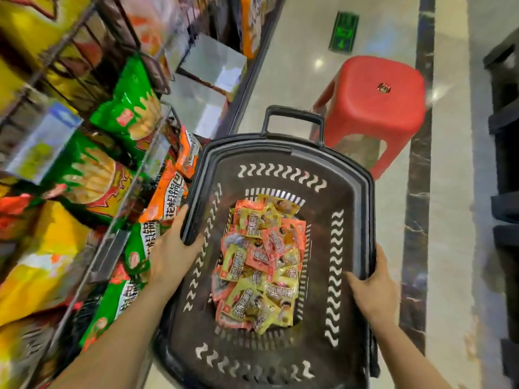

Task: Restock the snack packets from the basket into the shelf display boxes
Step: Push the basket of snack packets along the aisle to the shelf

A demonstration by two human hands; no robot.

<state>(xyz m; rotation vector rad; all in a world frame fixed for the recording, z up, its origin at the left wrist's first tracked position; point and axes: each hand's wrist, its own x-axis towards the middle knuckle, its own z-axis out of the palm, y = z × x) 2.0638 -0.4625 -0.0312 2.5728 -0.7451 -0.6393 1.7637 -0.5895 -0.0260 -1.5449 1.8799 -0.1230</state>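
1. Head view, hands. I see the left hand (172, 245) curled over the left rim of the dark grey perforated plastic shopping basket (351, 197), thumb inside the wall, fingers outside. The right hand (373, 290) grasps the right rim the same way. Both hands are clenched on the basket; neither touches a packet.

2. Head view, task items. The small yellow and orange foil snack packets (259, 265) lie in a loose heap on the basket floor, roughly centred. None has left the basket, so I judge restocking barely begun.

3. Head view, surroundings. The wire shelf rack (84, 80) stands just beside the basket's left side, hung with large green chip bags (126, 105) and orange bags. A red plastic stool (373, 108) stands beyond the basket's far handle, on the polished floor. Which display boxes take these packets I cannot tell; the shelf is blurred.

4. Step in hand, judged: positioning the basket. I would keep it level so the heap does not slide, set it down on the stool or floor close to the shelf, and only then free a hand to pick packets.
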